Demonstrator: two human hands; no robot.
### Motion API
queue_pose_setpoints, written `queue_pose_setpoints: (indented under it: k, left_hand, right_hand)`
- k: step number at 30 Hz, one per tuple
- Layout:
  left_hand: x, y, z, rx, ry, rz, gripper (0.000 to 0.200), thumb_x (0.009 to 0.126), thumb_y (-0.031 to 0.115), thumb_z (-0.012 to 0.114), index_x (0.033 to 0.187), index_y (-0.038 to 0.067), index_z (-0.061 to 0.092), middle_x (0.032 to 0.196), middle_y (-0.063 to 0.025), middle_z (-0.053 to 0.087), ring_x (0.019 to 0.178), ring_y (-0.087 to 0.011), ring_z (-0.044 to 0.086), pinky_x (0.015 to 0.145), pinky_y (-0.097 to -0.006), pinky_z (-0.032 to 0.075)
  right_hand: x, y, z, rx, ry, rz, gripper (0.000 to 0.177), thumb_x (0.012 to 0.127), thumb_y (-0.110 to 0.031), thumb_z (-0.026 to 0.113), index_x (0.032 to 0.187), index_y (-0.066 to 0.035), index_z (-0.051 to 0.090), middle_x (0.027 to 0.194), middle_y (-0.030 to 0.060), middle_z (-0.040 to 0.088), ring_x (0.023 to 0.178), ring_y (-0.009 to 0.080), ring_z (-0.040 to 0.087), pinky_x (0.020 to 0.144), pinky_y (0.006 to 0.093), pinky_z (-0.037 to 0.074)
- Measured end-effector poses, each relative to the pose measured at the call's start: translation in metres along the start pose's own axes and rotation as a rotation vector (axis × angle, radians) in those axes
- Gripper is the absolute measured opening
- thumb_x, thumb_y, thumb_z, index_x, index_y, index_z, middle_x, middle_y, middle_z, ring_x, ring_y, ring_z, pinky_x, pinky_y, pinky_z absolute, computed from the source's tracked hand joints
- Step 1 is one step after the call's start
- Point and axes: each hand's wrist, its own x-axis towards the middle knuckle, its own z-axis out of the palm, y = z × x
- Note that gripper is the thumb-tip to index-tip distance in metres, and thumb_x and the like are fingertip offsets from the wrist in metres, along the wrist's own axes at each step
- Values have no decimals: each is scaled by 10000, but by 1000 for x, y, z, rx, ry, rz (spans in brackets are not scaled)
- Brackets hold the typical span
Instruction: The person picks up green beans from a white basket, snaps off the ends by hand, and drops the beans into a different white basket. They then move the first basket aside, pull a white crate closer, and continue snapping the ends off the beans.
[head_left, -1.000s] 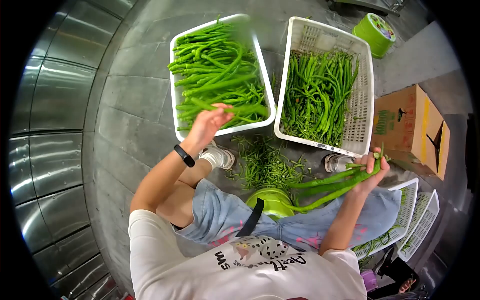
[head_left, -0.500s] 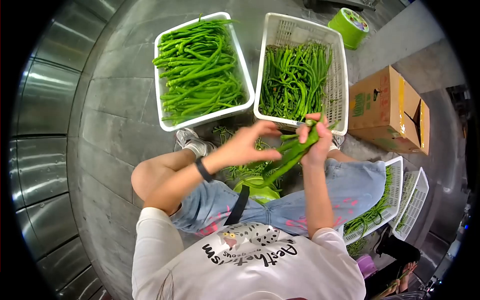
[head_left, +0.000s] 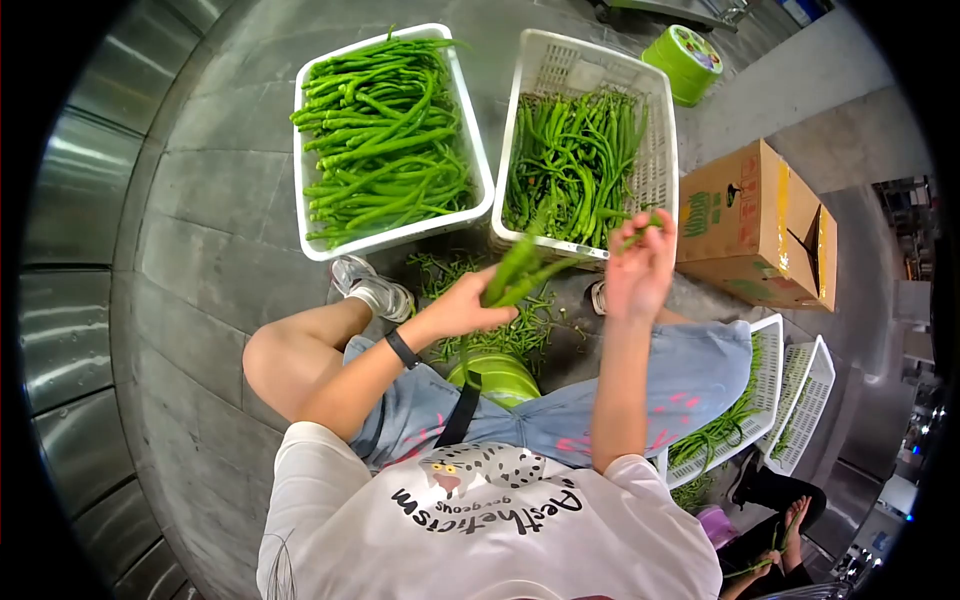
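My left hand (head_left: 465, 305), with a black band at its wrist, is closed around a small bunch of long green peppers (head_left: 518, 275), blurred at their tips. They point up and to the right, over the floor between my knees. Raised at the near right corner of the right crate (head_left: 672, 150), my right hand (head_left: 643, 270) has its fingers curled on a thin green piece (head_left: 636, 236), partly hidden by the fingers. That crate holds loose long green peppers (head_left: 575, 160). In the left crate (head_left: 480, 150), more long peppers (head_left: 385, 130) lie in rows.
Green scraps (head_left: 515, 335) litter the floor before a green stool (head_left: 497, 375) beneath me. A cardboard box (head_left: 735, 225) stands right, with another green stool (head_left: 685, 65) behind. White baskets (head_left: 768, 385) are at my right knee. Another person's hands (head_left: 790, 535) hold green strands at lower right.
The peppers have passed from my right hand to my left, which has closed around them. My right hand has moved slightly up and away from the bunch. The view has shifted slightly.
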Motion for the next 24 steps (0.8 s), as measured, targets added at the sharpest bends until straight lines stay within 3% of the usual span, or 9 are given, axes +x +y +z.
queue_pose_setpoints:
  k: [3,8,11,14,17,19,21,22,24]
  left_hand:
    - [0,1,-10,-382,-13,63,373,783,94,595,1127,18,471,755,-25,507,535,-100,485,589,-269,469]
    - [5,10,-24,-568,-18,195,406,801,177,546,1165,43,426,804,-46,468,573,-110,456,602,-301,480]
    - [4,17,-22,-553,72,185,394,868,188,546,1208,63,390,827,-43,471,574,-105,459,570,-286,474]
    - [4,10,-18,-484,174,127,317,956,256,508,1181,60,402,804,-42,493,553,-103,467,544,-267,470]
    - [6,6,-18,-392,143,72,297,955,264,514,1148,56,424,795,-40,519,544,-104,497,544,-263,470]
    - [6,6,-15,-302,135,48,321,929,242,570,1145,38,452,781,-30,546,586,-92,534,563,-255,489]
    - [5,10,-11,-201,133,56,343,909,224,603,1153,24,467,809,-36,576,648,-87,552,570,-241,487]
    - [5,10,-10,-219,115,46,351,903,218,613,1156,21,469,823,-40,583,666,-87,554,571,-236,484]
    - [5,12,-8,-254,79,27,368,891,205,631,1163,15,473,850,-49,599,701,-86,560,572,-228,480]
  right_hand:
    - [6,-15,-13,-83,-35,-8,251,869,-83,514,1112,-43,463,868,90,551,772,148,518,611,214,413]
    - [-41,26,-35,-647,-255,468,212,859,-53,523,1071,-42,536,827,81,630,653,115,560,575,216,435]
    - [-64,52,-53,-661,-390,631,249,878,-39,520,1126,-19,496,925,98,638,651,119,586,584,245,471]
    - [-71,51,-45,-976,-673,625,455,869,-142,599,1279,-27,439,1186,134,534,759,166,621,681,280,512]
    - [-61,47,-42,-1315,-965,295,504,846,-188,653,1282,-27,458,1187,136,525,857,178,607,720,276,501]
    - [-52,43,-30,-1182,-666,339,428,854,-180,654,1222,-17,506,1070,100,570,870,158,578,736,261,481]
    - [-39,37,-21,-746,-468,446,284,877,-133,625,1118,-6,544,972,64,588,806,106,566,671,238,472]
    - [-35,33,-16,-670,-413,442,132,896,-94,594,996,-16,559,847,27,593,693,58,542,593,203,435]
    - [-32,29,-7,-754,-361,435,86,905,-106,585,892,-25,562,721,6,573,572,45,497,539,181,395]
